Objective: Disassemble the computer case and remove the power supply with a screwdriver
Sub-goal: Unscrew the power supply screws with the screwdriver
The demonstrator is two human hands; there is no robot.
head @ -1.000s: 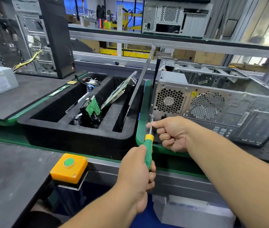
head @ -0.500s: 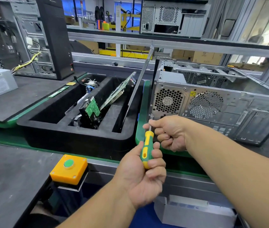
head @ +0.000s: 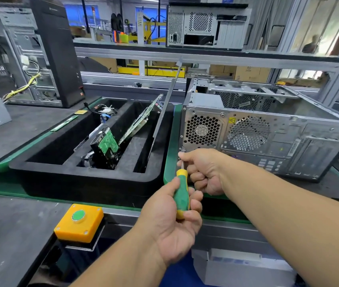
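Observation:
A grey computer case (head: pixel 268 129) lies on its side on the green-edged mat, its rear panel toward me and its top side open. The power supply (head: pixel 202 129), with a honeycomb fan grille, sits in the rear panel's left corner. My left hand (head: pixel 170 220) grips the green and yellow handle of a screwdriver (head: pixel 182 195). The thin shaft points up at the panel's lower left corner. My right hand (head: pixel 202 170) pinches the shaft near its tip, the other fingers curled; the tip itself is hidden.
A black foam tray (head: pixel 86 179) to the left holds a hard drive (head: pixel 105 148), a circuit board and a leaning metal side panel (head: pixel 164 112). A yellow box with a green button (head: pixel 79 222) stands at the bench front. Other cases stand at far left and on the shelf.
My left hand has rolled round the screwdriver handle, turning it, so more of the handle shows. My right hand stays pinched on the shaft at the case corner.

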